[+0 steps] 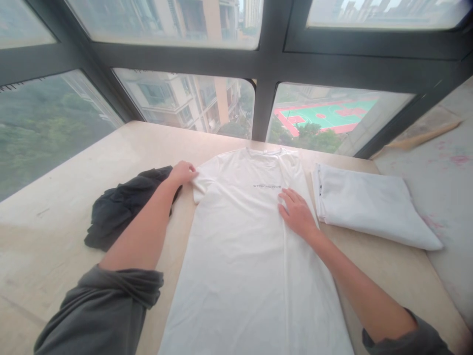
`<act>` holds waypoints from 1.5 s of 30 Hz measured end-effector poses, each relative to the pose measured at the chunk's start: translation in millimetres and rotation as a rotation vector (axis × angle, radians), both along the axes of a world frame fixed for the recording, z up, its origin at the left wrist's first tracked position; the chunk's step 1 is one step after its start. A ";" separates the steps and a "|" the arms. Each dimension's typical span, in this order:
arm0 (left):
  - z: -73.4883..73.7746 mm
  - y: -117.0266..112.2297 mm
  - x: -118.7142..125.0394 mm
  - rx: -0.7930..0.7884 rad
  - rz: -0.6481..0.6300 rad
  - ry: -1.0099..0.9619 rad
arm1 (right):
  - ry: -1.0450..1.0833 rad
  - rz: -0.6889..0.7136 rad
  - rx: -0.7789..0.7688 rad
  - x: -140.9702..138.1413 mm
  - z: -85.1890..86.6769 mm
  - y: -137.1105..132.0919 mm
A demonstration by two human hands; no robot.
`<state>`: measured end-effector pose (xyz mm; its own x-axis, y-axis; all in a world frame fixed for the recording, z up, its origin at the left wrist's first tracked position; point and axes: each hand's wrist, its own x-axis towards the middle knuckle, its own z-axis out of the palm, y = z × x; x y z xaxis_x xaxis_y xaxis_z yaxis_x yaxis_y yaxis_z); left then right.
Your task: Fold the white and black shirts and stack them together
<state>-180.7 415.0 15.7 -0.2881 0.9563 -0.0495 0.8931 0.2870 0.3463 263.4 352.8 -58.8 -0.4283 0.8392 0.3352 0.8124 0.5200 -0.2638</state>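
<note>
A white T-shirt (244, 246) with small dark lettering on its chest lies spread out in front of me, neckline toward the window. My left hand (183, 173) pinches the end of its left sleeve between thumb and fingers. On the right side of the chest, just beside the lettering, my right hand (296, 212) rests flat with its fingers stretched out. The right edge of the shirt appears folded inward there, and no right sleeve shows sticking out.
A crumpled black garment (121, 207) lies left, partly behind my left forearm. To the right sits a folded white cloth item (373, 204). Everything rests on a pale window ledge (44, 227). Dark window frames (185, 59) border the far side, and a flower-patterned wall (443, 197) the right.
</note>
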 end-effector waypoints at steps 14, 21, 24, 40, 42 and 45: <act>21.1 -7.4 -25.6 -0.290 -0.097 -0.239 | 0.020 -0.005 -0.003 -0.3 1.9 -1.7; 28.1 -7.4 -17.4 -0.191 -0.071 -0.231 | 0.035 -0.007 -0.020 -1.0 2.8 -1.5; 23.8 -7.4 -12.1 -0.180 -0.022 -0.204 | 0.040 -0.005 -0.015 -1.0 2.1 -1.2; 36.2 -6.3 2.7 0.074 0.081 -0.059 | 0.060 -0.022 -0.035 -3.1 7.5 -2.3; 41.7 -4.3 6.9 0.101 0.086 -0.026 | 0.065 -0.019 -0.038 -3.2 7.8 -2.3; 49.8 3.9 17.0 0.106 0.090 0.026 | 0.076 -0.016 -0.039 -3.1 7.4 -1.9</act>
